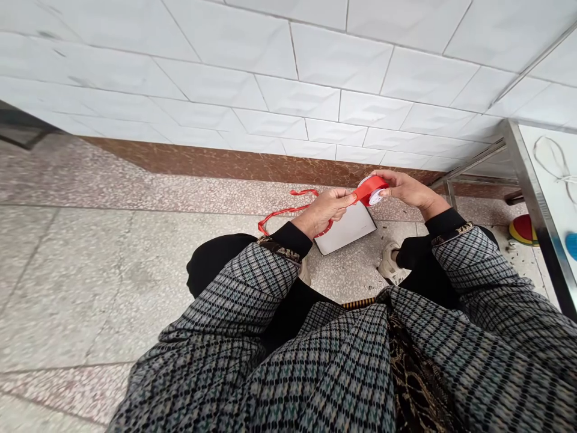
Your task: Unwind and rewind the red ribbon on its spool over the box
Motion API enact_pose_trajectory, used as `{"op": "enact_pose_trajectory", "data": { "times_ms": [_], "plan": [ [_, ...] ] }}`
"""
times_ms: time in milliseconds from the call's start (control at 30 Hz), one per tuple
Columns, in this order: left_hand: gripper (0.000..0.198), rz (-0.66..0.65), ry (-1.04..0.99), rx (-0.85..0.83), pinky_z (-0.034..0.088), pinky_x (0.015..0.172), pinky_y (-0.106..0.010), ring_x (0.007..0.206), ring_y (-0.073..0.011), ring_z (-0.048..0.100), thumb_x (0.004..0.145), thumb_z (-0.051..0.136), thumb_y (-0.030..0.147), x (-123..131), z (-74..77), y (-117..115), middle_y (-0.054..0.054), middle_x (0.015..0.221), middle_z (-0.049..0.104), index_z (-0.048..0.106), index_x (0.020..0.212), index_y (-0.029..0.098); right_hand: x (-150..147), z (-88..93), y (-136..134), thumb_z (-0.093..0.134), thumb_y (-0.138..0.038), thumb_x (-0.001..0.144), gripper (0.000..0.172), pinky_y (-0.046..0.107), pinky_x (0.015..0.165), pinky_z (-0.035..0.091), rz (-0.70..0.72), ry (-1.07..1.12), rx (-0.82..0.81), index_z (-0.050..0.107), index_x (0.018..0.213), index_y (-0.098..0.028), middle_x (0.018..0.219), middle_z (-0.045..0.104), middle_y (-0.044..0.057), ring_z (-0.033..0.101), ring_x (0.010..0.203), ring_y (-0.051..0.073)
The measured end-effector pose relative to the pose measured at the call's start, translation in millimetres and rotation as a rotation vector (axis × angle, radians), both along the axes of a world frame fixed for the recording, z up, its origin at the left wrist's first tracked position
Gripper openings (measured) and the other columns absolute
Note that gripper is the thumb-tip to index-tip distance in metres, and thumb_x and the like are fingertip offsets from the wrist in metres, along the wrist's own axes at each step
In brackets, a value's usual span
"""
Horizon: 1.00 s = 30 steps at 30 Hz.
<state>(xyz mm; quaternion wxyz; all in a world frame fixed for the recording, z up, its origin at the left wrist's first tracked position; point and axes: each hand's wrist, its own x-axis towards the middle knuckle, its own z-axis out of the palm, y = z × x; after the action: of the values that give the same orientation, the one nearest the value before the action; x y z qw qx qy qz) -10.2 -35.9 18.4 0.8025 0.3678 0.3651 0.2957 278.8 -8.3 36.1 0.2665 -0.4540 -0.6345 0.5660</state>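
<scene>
My right hand [406, 189] grips a spool of red ribbon [375, 187], its fingers over the top and its thumb by the white side disc. Just left of the spool, my left hand [328, 210] pinches the flat ribbon where it comes off the roll. From my left hand a loose, twisted ribbon tail [282, 213] trails out to the left. Below both hands lies a white rectangular board or box [345, 231] on the floor between my feet. Part of it is hidden by my left hand and wrist.
A white tiled wall [270, 54] with a brown skirting rises in front. To the right stands a metal-edged white table [547, 162] with white string [559, 159] and a blue item [571, 245] on it. A red, yellow and green ball-like object [523, 230] sits beneath, on the speckled floor.
</scene>
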Motion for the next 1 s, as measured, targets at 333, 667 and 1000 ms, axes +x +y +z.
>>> {"op": "enact_pose_trajectory", "data": {
  "times_ms": [333,667,1000],
  "plan": [
    [0.04,0.179,-0.175,-0.017,0.017,0.046,-0.017,0.042,-0.0007,0.024,0.094,0.093,0.029,8,-2.2,-3,0.013,0.054,0.036,0.058,0.077,0.018,-13,-3.4,1,0.109,-0.051,0.079,0.062,0.032,0.084,0.063,0.023,0.232,-0.149,0.082,0.127,-0.023,0.113,0.083,0.004,0.073,0.096,0.02],
    [0.043,0.184,-0.099,-0.054,0.013,0.047,-0.018,0.041,-0.0003,0.023,0.088,0.099,0.036,10,-6.3,-4,0.014,0.052,0.033,0.061,0.08,0.018,-21,-9.0,-2,0.112,-0.05,0.076,0.064,0.028,0.08,0.064,-0.022,0.302,-0.195,0.084,0.127,-0.024,0.111,0.084,0.004,0.075,0.092,0.018],
    [0.048,0.142,-0.124,-0.146,0.012,0.046,-0.018,0.04,-0.0012,0.021,0.084,0.098,0.03,11,-5.7,-5,0.015,0.051,0.034,0.051,0.078,0.022,-25,-10.8,-3,0.113,-0.049,0.073,0.065,0.034,0.091,0.069,-0.094,0.362,-0.201,0.086,0.127,-0.026,0.115,0.087,0.004,0.079,0.096,0.019]
  ]
}}
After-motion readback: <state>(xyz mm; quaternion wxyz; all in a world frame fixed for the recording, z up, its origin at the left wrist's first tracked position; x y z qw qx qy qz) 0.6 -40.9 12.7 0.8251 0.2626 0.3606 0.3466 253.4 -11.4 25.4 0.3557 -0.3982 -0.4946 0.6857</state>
